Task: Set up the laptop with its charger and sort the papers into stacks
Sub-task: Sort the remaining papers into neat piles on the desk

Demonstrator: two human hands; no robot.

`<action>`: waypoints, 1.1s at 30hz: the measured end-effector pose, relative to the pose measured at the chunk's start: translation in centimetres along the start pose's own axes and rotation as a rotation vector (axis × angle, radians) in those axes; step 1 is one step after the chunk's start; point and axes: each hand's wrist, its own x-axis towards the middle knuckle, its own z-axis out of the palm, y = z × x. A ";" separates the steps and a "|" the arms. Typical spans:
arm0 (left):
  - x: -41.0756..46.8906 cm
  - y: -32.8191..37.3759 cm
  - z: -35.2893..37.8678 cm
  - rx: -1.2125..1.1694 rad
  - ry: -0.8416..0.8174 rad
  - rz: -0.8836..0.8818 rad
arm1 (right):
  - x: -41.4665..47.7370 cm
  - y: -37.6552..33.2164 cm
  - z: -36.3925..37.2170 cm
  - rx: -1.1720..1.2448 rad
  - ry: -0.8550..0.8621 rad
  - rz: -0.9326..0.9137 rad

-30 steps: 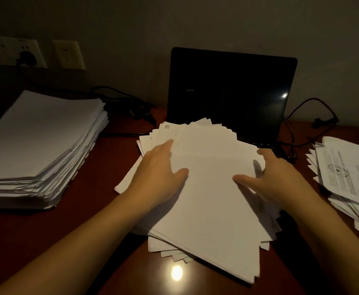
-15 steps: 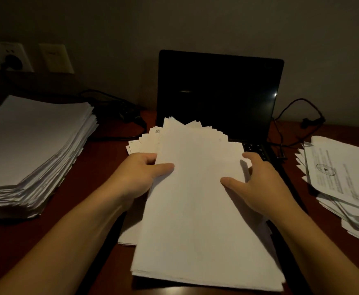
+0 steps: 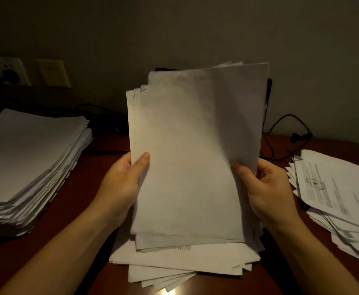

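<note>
I hold a bundle of white papers [image 3: 187, 156] upright in front of me. My left hand [image 3: 121, 188] grips its left edge, thumb on the front sheet. My right hand [image 3: 263, 188] grips the right edge, thumb on the front. Under the bundle, loose sheets [image 3: 185, 267] lie fanned on the desk. The black laptop [image 3: 268, 99] is almost wholly hidden behind the papers; only a strip of its right edge shows. A black charger cable [image 3: 289, 128] loops on the desk right of it.
A tall stack of blank sheets [image 3: 29, 167] fills the left of the red-brown desk [image 3: 84, 188]. A messy pile of printed pages [image 3: 340, 199] lies at the right. A wall socket with a plug [image 3: 8, 73] and a wall plate [image 3: 54, 73] sit at the back left.
Both hands went from lying flat on the fanned papers to gripping a bundle by its sides and lifting it upright, which now hides the laptop.
</note>
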 end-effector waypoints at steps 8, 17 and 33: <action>-0.7 1.4 -0.4 0.089 -0.111 0.203 | -0.6 -1.8 0.4 0.183 0.105 0.063; -1.8 3.0 0.2 -0.046 -0.052 0.277 | -0.7 -3.0 0.8 0.285 0.116 0.017; -2.1 0.4 1.4 0.004 0.023 0.434 | -1.1 -1.9 2.3 0.125 0.091 -0.201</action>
